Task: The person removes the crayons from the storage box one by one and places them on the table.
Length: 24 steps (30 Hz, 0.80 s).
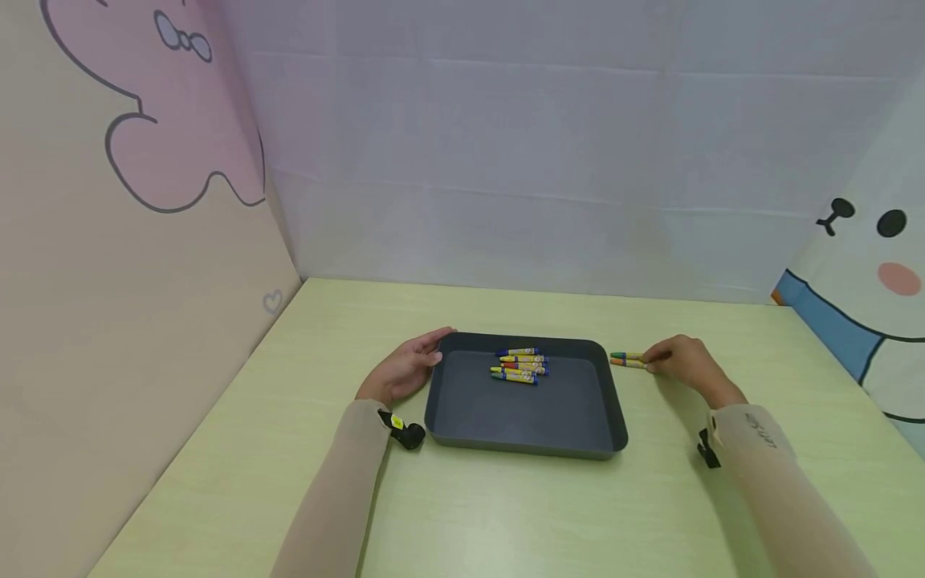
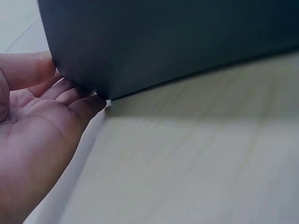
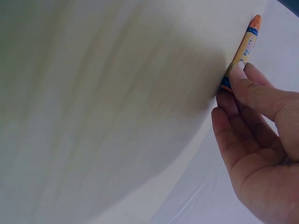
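Note:
A dark grey rectangular tray (image 1: pixel 520 413) rests on the table. My left hand (image 1: pixel 403 368) holds its left side near the far corner, with the thumb at the rim; in the left wrist view the other fingers lie against the tray's lower edge. Several crayons in yellow wrappers (image 1: pixel 522 369) lie side by side in the tray, towards its far side. Right of the tray, my right hand (image 1: pixel 682 361) pinches an orange crayon (image 3: pixel 247 44) by its rear end, its tip pointing at the tray. A green crayon (image 1: pixel 623 355) lies alongside it, its rear end hidden by the fingers.
The pale wooden table (image 1: pixel 499 514) meets a whitish cloth wall (image 1: pixel 470 177) at the back. Cartoon-printed panels stand at the left (image 1: pixel 166 241) and right (image 1: pixel 867 281). Each wrist carries a small black camera, the left one (image 1: pixel 408 433) close to the tray's side.

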Motion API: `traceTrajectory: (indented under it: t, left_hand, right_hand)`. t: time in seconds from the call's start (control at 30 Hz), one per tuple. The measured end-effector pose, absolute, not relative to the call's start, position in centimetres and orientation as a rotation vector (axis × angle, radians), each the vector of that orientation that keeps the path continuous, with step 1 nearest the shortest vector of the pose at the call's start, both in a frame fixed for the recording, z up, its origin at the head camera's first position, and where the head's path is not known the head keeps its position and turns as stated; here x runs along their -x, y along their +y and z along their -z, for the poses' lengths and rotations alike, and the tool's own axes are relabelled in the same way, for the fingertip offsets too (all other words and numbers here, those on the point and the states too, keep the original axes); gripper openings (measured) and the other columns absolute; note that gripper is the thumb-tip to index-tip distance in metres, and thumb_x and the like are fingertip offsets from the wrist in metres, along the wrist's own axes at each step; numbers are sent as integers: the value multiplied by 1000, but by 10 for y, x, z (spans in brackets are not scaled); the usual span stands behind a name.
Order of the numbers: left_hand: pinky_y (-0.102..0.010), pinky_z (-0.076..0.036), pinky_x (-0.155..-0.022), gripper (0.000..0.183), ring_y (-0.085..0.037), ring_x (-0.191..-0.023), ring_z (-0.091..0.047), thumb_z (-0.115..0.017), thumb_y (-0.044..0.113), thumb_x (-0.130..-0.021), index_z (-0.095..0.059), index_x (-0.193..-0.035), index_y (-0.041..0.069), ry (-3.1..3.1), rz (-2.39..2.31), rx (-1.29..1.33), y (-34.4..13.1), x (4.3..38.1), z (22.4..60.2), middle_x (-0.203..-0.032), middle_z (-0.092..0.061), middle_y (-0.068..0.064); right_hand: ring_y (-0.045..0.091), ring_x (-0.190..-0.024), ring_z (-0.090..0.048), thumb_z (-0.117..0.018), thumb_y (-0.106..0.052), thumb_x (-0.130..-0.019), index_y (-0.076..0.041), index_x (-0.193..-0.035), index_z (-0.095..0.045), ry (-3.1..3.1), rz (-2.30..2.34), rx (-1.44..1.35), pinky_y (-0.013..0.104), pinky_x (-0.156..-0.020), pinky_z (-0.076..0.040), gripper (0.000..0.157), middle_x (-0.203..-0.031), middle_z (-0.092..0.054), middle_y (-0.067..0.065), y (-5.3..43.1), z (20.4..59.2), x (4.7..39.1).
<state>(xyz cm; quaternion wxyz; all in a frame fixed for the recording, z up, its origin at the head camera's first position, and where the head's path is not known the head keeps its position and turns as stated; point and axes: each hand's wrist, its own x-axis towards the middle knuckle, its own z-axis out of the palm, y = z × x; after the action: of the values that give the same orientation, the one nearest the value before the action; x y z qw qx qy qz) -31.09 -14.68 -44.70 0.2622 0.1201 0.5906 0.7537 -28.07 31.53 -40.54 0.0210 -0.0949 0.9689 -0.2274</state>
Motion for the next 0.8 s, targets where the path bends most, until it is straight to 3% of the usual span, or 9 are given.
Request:
traceTrajectory:
  t: [0.13,0.47,0.8]
  left_hand:
    - [-38,-14,-116,60,-20,-149,3,-36,-8,-99,-20,-154,7,1592,-2039,-329,-147,310,447,-163,3,-4]
    - [-19,-38,-95,59,-21,-148,-6,-37,-7,-99,-20,-154,8,1584,-2042,-324,-147,310,447,-163,0,-2]
    - [-17,-39,-91,60,-20,-143,-12,-37,-8,-99,-19,-154,6,1575,-2054,-330,-147,311,447,-163,-1,-3]
  right_hand:
    - [45,-96,-61,-71,-6,-84,4,-98,-73,3000,698,285,53,-83,-48,17,-97,-71,23,314,403,280]
    - [37,-90,-64,-70,-9,-85,5,-101,-72,2955,729,274,49,-79,-49,21,-96,-71,21,315,400,277]
    - [34,-87,-65,-67,-9,-87,7,-103,-71,2941,760,319,45,-73,-51,22,-95,-71,21,312,387,277]
